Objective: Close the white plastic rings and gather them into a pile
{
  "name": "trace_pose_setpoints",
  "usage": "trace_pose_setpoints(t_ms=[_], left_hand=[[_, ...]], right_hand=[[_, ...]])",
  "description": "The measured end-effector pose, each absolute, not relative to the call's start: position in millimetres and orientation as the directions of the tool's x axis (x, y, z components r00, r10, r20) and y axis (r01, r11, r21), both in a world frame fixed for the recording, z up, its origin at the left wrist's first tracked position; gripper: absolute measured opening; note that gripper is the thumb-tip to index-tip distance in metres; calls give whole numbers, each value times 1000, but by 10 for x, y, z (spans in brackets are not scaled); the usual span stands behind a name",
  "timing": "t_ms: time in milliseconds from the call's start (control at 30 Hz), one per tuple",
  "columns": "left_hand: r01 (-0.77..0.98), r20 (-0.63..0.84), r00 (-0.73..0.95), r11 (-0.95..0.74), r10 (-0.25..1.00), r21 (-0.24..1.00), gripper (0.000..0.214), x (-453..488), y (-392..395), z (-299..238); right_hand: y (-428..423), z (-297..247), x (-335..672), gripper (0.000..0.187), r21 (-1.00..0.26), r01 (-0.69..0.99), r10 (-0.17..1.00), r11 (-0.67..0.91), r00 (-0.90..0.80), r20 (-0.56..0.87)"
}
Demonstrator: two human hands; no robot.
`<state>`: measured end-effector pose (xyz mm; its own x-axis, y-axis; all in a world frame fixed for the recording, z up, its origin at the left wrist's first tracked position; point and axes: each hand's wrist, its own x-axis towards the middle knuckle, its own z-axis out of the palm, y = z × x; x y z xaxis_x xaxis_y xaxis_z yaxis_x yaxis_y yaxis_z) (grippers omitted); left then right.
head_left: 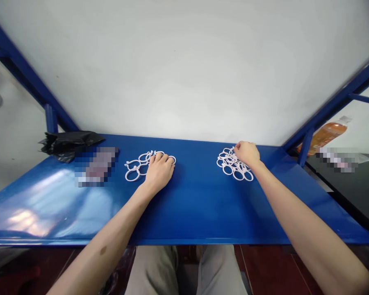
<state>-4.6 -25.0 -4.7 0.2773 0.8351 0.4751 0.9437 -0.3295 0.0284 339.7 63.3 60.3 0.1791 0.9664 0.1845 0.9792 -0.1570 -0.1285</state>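
On the blue table lie two groups of white plastic rings, each ring with a small knob. My left hand (pixel 160 172) rests palm down over the right side of the left group (pixel 136 168), its fingers stretched and draped on the rings, partly covering them. At the denser, overlapping pile (pixel 229 169) to the right, my right hand (pixel 247 153) pinches with thumb and forefinger at a white ring on the far edge. The fingertips partly hide that ring.
The blue metal table (pixel 197 205) meets a pale wall (pixel 184 73) behind. A crumpled black plastic bag (pixel 70 143) and a blurred-out item (pixel 98 166) lie at the left. Blue frame bars rise on both sides. A bottle of orange drink (pixel 329 133) stands beyond the right bar.
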Motion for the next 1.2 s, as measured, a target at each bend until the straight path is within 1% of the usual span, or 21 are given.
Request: trace_pose_setpoints(t_ms=[167, 267, 333, 400, 467, 533, 567, 633, 667, 700, 733, 767, 800, 833, 933, 1000, 1067, 1133, 1200], left_hand=[[938, 473, 278, -341, 836, 53, 18, -43, -254, -43], [935, 480, 266, -345, 836, 83, 17, -39, -251, -47], [932, 478, 263, -349, 838, 99, 18, -40, -245, -52], [931, 472, 261, -348, 842, 107, 18, -42, -239, -53], [931, 468, 264, -349, 843, 103, 19, -34, -240, -44], [925, 480, 277, -366, 832, 100, 19, -6, -257, -17], [917, 494, 287, -384, 821, 106, 19, 18, -275, 3], [888, 531, 308, -439, 789, 138, 20, 83, -330, 53], [866, 551, 322, -475, 770, 158, 20, 120, -364, 79], [839, 566, 343, -515, 750, 175, 21, 157, -400, 103], [808, 577, 371, -560, 728, 186, 22, 191, -434, 122], [773, 579, 408, -605, 705, 191, 23, 221, -465, 136], [742, 577, 442, -641, 687, 195, 25, 245, -490, 144], [715, 573, 470, -670, 671, 199, 26, 262, -508, 149], [660, 565, 520, -721, 641, 211, 27, 290, -527, 141], [617, 569, 554, -759, 608, 210, 25, 301, -526, 127], [595, 596, 541, -771, 594, 229, 20, 313, -529, 107], [638, 648, 411, -710, 642, 298, 15, 325, -533, 85], [699, 650, 239, -593, 721, 400, 14, 334, -532, 67]], right_hand=[[694, 555, 3370, 29, -104, 977, 972, -188, 200, 120], [695, 548, 3385, 29, -132, 972, 974, -193, 206, 98], [686, 554, 3398, 29, -151, 971, 973, -184, 201, 110], [651, 572, 3400, 31, -155, 975, 968, -160, 185, 169], [562, 595, 3363, 32, -158, 981, 945, -112, 154, 289], [403, 600, 3252, 33, -184, 983, 898, -14, 93, 430], [300, 587, 3162, 32, -212, 975, 874, 68, 45, 484], [64, 514, 2924, 27, -322, 901, 850, 292, -90, 519], [-57, 455, 2785, 25, -403, 823, 852, 401, -173, 495], [-171, 386, 2644, 24, -512, 725, 864, 462, -236, 446], [-273, 312, 2511, 24, -629, 622, 882, 468, -276, 383], [-358, 239, 2392, 25, -732, 524, 900, 434, -287, 328], [-425, 172, 2294, 25, -806, 438, 912, 399, -283, 298], [-474, 115, 2220, 24, -847, 376, 919, 376, -269, 289], [-530, 22, 2137, 24, -899, 278, 935, 338, -203, 289], [-526, 15, 2150, 28, -909, 254, 941, 330, -167, 295], [-517, 32, 2174, 34, -917, 235, 944, 322, -149, 293], [-515, 54, 2190, 36, -929, 209, 949, 307, -144, 281], [-522, 67, 2197, 35, -940, 176, 952, 291, -146, 267]])
